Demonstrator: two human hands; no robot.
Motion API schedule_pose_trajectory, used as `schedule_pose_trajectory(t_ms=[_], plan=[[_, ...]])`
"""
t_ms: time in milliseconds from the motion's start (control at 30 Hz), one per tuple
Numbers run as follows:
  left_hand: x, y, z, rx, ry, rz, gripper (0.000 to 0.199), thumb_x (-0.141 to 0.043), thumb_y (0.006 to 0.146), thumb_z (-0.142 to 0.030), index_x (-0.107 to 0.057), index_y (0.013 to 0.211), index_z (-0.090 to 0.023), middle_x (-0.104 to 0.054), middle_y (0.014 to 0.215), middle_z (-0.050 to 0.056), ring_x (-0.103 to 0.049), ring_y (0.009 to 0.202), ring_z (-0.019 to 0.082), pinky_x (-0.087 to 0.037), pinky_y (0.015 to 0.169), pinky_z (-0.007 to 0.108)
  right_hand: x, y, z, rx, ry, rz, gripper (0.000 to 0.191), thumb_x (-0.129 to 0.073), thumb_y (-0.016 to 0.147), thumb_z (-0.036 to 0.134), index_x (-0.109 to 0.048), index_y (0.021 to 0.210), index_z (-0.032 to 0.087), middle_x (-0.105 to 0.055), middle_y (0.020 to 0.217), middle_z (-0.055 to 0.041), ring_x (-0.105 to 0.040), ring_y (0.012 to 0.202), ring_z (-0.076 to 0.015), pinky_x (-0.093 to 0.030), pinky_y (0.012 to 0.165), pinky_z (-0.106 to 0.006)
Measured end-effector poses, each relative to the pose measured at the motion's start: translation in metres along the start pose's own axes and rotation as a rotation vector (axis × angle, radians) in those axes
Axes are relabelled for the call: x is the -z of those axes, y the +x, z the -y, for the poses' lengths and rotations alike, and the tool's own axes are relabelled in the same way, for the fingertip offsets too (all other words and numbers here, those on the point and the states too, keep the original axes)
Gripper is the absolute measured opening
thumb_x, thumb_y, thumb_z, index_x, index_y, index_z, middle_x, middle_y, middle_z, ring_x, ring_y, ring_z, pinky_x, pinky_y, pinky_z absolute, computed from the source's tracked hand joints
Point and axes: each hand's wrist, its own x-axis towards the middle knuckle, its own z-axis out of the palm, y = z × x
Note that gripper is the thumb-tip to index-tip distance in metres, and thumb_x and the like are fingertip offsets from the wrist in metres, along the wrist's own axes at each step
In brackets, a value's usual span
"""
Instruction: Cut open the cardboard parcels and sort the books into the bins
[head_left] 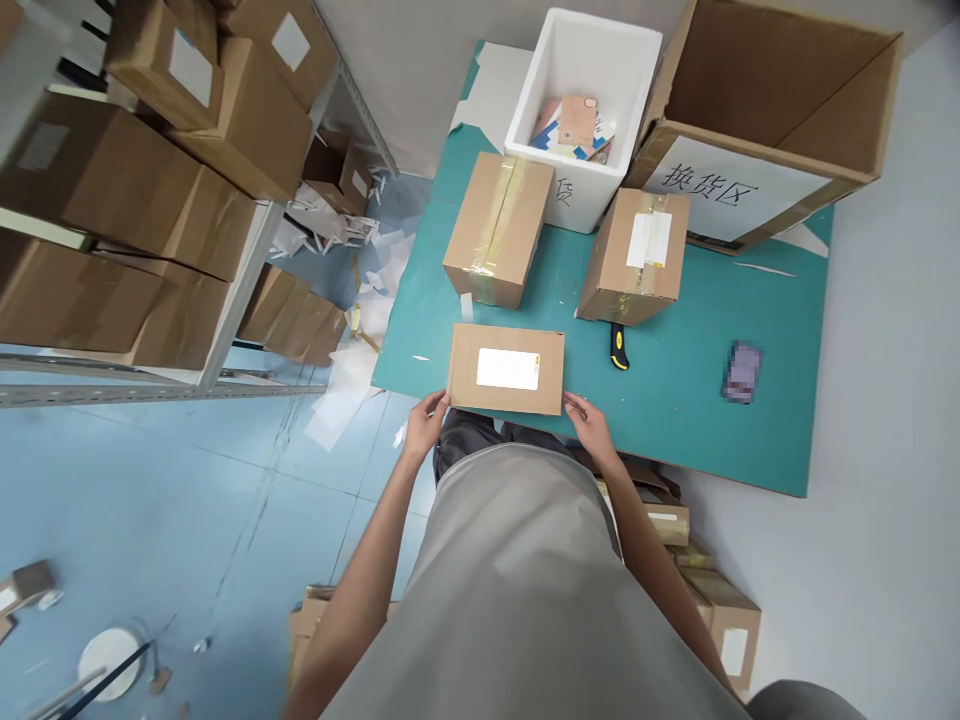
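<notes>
A flat cardboard box (pixel 508 400) with a white label (pixel 508 369) on top lies at the near edge of the green-topped table. At its near left corner, my left hand (pixel 426 425) is closed with fingertips against the side. My right hand (pixel 590 428) holds the near right corner in the same way, so the box is gripped between both hands. Behind it stand a taped cardboard box (pixel 487 215) and a smaller labelled box (pixel 652 235). A black and yellow utility knife (pixel 619 347) lies on the table, partly under or behind the smaller box.
A white foam bin (pixel 585 190) holding packets and a large open carton (pixel 742 190) stand along the back of the table (pixel 675 410). A blurred purple item (pixel 742 372) lies at right. Left is a shelf (pixel 240 290) of boxes; paper scraps (pixel 337 400) litter the floor.
</notes>
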Motion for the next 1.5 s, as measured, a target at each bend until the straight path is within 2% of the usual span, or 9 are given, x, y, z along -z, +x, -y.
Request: schedule_pose_trajectory(t_ms=[200, 400, 633, 800, 900, 1133, 1267, 1400, 1500], plan=[[0.003, -0.005, 0.002, 0.021, -0.010, 0.091, 0.067, -0.074, 0.081, -0.066, -0.072, 0.124, -0.014, -0.077, 0.127, 0.019, -0.074, 0.119, 0.033, -0.057, 0.108, 0.051, -0.026, -0.002, -0.016, -0.049, -0.050, 0.020, 0.046, -0.057, 0.085, 0.039, -0.078, 0.122, 0.021, -0.080, 0.124, -0.0117, -0.075, 0.111, -0.0311, -0.055, 0.108, -0.050], [0.017, 0.005, -0.014, 0.002, 0.024, 0.169, 0.068, -0.079, 0.077, -0.066, -0.074, 0.121, -0.014, -0.077, 0.127, 0.018, -0.072, 0.122, 0.035, -0.058, 0.108, 0.053, -0.046, -0.017, -0.007, -0.054, -0.075, -0.085, 0.036, -0.060, 0.084, 0.044, -0.079, 0.104, 0.021, -0.082, 0.111, -0.0124, -0.076, 0.103, -0.0327, -0.056, 0.102, -0.049], [0.052, 0.021, -0.038, -0.060, 0.072, 0.221, 0.063, -0.082, 0.076, -0.063, -0.077, 0.119, -0.017, -0.076, 0.129, 0.015, -0.073, 0.120, 0.033, -0.056, 0.112, 0.051, -0.064, -0.051, 0.041, -0.072, -0.085, -0.213, 0.039, -0.061, 0.091, 0.056, -0.072, 0.081, 0.020, -0.075, 0.095, -0.0093, -0.070, 0.095, -0.0269, -0.056, 0.084, -0.034], [0.071, 0.037, -0.064, -0.134, 0.052, 0.254, 0.057, -0.078, 0.081, -0.061, -0.078, 0.121, -0.019, -0.077, 0.127, 0.012, -0.074, 0.117, 0.030, -0.054, 0.114, 0.049, -0.086, -0.076, 0.086, -0.126, -0.125, -0.376, 0.045, -0.061, 0.093, 0.060, -0.076, 0.086, 0.018, -0.075, 0.096, -0.0103, -0.068, 0.091, -0.0268, -0.053, 0.079, -0.033], [0.074, 0.053, -0.069, -0.128, 0.000, 0.317, 0.059, -0.078, 0.082, -0.061, -0.077, 0.124, -0.019, -0.077, 0.125, 0.013, -0.075, 0.115, 0.029, -0.057, 0.112, 0.048, -0.104, -0.086, 0.097, -0.169, -0.159, -0.453, 0.047, -0.058, 0.095, 0.060, -0.079, 0.089, 0.018, -0.077, 0.095, -0.0101, -0.068, 0.091, -0.0277, -0.053, 0.079, -0.034], [0.066, 0.097, -0.060, -0.114, -0.048, 0.458, 0.066, -0.080, 0.078, -0.058, -0.074, 0.126, -0.013, -0.076, 0.129, 0.017, -0.075, 0.116, 0.032, -0.059, 0.107, 0.049, -0.140, -0.085, 0.088, -0.243, -0.198, -0.702, 0.055, -0.056, 0.095, 0.066, -0.082, 0.109, 0.019, -0.082, 0.111, -0.0139, -0.073, 0.103, -0.0315, -0.058, 0.090, -0.039], [0.063, 0.109, -0.057, -0.144, -0.060, 0.509, 0.064, -0.074, 0.083, -0.053, -0.070, 0.132, -0.013, -0.074, 0.135, 0.018, -0.074, 0.119, 0.032, -0.057, 0.109, 0.048, -0.143, -0.090, 0.081, -0.194, -0.114, -0.677, 0.064, -0.048, 0.099, 0.069, -0.078, 0.126, 0.019, -0.077, 0.131, -0.0151, -0.071, 0.123, -0.0314, -0.058, 0.103, -0.042], [0.065, 0.114, -0.040, -0.179, 0.022, 0.511, 0.060, -0.062, 0.091, -0.044, -0.064, 0.144, -0.015, -0.079, 0.121, 0.015, -0.076, 0.115, 0.030, -0.056, 0.110, 0.049, -0.140, -0.101, 0.061, -0.240, -0.075, -0.682, 0.068, -0.048, 0.098, 0.068, -0.075, 0.130, 0.014, -0.077, 0.127, -0.0204, -0.073, 0.117, -0.0334, -0.061, 0.098, -0.047], [0.067, 0.115, -0.019, -0.237, 0.162, 0.536, 0.058, -0.060, 0.086, -0.033, -0.067, 0.140, -0.016, -0.075, 0.133, 0.016, -0.075, 0.115, 0.033, -0.058, 0.106, 0.052, -0.140, -0.102, 0.044, -0.218, -0.152, -0.620, 0.062, -0.053, 0.093, 0.059, -0.074, 0.129, 0.013, -0.078, 0.123, -0.0229, -0.074, 0.113, -0.0347, -0.061, 0.097, -0.051]])
